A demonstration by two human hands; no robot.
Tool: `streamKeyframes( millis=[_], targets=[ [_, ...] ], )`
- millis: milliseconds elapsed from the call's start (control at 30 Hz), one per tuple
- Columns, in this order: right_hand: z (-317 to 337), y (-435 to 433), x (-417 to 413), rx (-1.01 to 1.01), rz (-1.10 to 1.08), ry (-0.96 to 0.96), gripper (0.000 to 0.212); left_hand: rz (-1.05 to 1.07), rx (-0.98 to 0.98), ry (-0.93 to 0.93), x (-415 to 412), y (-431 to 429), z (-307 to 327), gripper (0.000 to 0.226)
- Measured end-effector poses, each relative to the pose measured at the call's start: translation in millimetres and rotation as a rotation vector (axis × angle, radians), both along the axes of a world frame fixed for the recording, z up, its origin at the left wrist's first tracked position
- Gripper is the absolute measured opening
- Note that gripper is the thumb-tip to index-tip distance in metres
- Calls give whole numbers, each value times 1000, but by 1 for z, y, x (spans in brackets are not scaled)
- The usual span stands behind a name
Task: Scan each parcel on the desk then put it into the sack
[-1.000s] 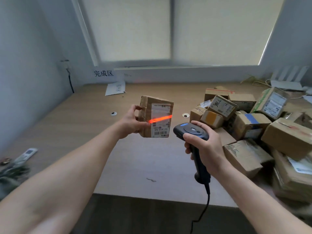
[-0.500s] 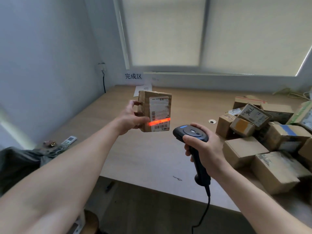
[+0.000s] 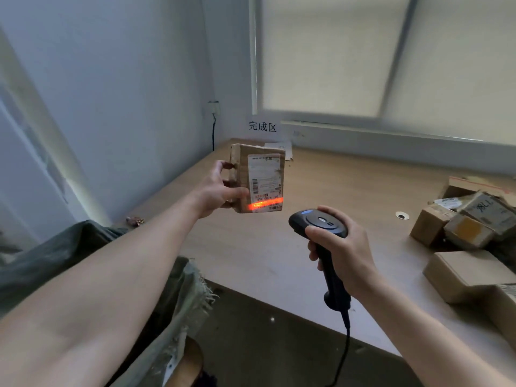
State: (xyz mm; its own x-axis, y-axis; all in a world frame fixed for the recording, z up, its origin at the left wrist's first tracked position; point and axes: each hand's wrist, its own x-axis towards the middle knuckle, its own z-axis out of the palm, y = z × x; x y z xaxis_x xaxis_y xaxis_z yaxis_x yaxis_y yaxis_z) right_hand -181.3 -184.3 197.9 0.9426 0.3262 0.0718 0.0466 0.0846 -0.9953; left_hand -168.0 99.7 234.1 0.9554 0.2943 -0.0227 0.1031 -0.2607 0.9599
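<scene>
My left hand (image 3: 220,188) grips a small brown cardboard parcel (image 3: 258,177) by its left edge and holds it upright above the desk, white label facing me. An orange scan line crosses the bottom of the label. My right hand (image 3: 343,252) is wrapped round the handle of a black barcode scanner (image 3: 317,222), whose head points at the parcel from the lower right. A grey-green sack (image 3: 178,300) hangs at the desk's left end, partly hidden behind my left forearm.
The wooden desk (image 3: 321,185) runs to the window wall. A pile of cardboard parcels (image 3: 469,227) lies at the right. A white sign (image 3: 262,126) with characters and a sheet of paper (image 3: 279,148) sit at the far corner. The scanner cable (image 3: 344,347) hangs down off the front edge.
The view has swung left, bringing the sack into sight and pushing the parcel pile toward the right edge. The scan line has slid down the label to its bottom.
</scene>
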Motion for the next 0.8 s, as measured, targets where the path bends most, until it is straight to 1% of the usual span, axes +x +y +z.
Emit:
streamKeyframes(
  millis=[233, 467, 600, 733, 800],
  targets=[
    [-1, 59, -15, 4, 53, 16, 62, 74, -35, -4, -27, 60, -5, 58],
    [-3, 106, -33, 6, 130, 14, 68, 138, -40, 10, -60, 110, -13, 60],
    [-9, 131, -42, 17, 175, 25, 69, 206, -51, 31, -87, 142, -29, 59],
    [-20, 157, -52, -3, 232, 39, 68, 301, 3, 82, -125, 173, -53, 62],
    [-27, 171, -56, -9, 259, 51, 68, 353, -33, 99, -146, 188, -68, 62]
  ],
)
